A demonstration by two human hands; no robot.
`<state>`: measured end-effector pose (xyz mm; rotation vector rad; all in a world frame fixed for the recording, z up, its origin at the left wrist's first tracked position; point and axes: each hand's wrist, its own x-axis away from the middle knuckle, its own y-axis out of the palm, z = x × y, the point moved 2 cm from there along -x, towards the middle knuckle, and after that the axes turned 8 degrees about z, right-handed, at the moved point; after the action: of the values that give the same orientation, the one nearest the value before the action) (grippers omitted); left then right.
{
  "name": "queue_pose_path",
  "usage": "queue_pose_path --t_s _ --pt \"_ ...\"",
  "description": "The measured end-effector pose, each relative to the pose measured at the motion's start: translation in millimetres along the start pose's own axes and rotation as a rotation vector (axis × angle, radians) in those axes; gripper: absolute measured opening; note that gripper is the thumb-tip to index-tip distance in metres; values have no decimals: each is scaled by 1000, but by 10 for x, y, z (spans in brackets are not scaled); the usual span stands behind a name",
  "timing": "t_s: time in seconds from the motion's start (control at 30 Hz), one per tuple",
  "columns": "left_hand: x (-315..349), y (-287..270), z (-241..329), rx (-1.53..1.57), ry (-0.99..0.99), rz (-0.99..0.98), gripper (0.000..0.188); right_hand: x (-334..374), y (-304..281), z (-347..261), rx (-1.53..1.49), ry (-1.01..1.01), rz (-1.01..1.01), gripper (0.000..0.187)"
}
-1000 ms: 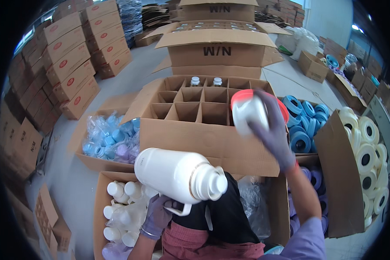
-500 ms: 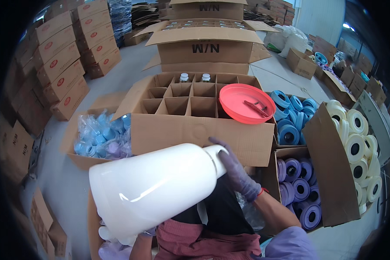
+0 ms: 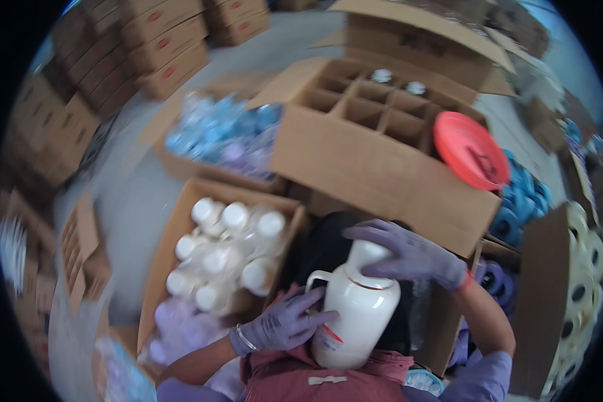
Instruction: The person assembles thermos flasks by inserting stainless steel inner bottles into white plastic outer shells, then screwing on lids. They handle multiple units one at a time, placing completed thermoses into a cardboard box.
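A glossy white vacuum jug point(image 3: 362, 318) stands nearly upright at my lap, with a looped handle on its left side and a small red mark low on its front. My gloved left hand point(image 3: 283, 323) grips it by the handle side, fingers lying against the body. From above, my gloved right hand point(image 3: 409, 254) is closed round the narrow white top point(image 3: 367, 253) of the jug. Its fingers partly cover that top, so I cannot tell whether it is a separate lid.
A divided carton point(image 3: 382, 151) holding two capped bottles stands ahead, a red round tray point(image 3: 469, 151) on its right corner. To the left are a box of white parts point(image 3: 224, 254) and a box of blue parts point(image 3: 214, 137). Purple, blue and cream rings point(image 3: 579, 295) fill boxes at right.
The jug has swung from lying sideways, base to the left, to nearly upright at my lap. My left hand has come into view on its handle side. The view has turned left and blurred.
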<state>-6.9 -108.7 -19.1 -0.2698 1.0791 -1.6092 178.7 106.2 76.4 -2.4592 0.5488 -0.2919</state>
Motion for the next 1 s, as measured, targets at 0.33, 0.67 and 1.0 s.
queue_pose_path --t_s 0.33,0.67,1.0 --pt "-199 126 99 869 -589 265 51 157 -228 -250 374 256 97 48" --pt "-234 -279 -1056 -38 -688 421 33 -52 -33 -15 207 203 44 61" --pt "-382 -833 -2366 -98 -701 352 26 -157 -320 100 -136 267 200 54"
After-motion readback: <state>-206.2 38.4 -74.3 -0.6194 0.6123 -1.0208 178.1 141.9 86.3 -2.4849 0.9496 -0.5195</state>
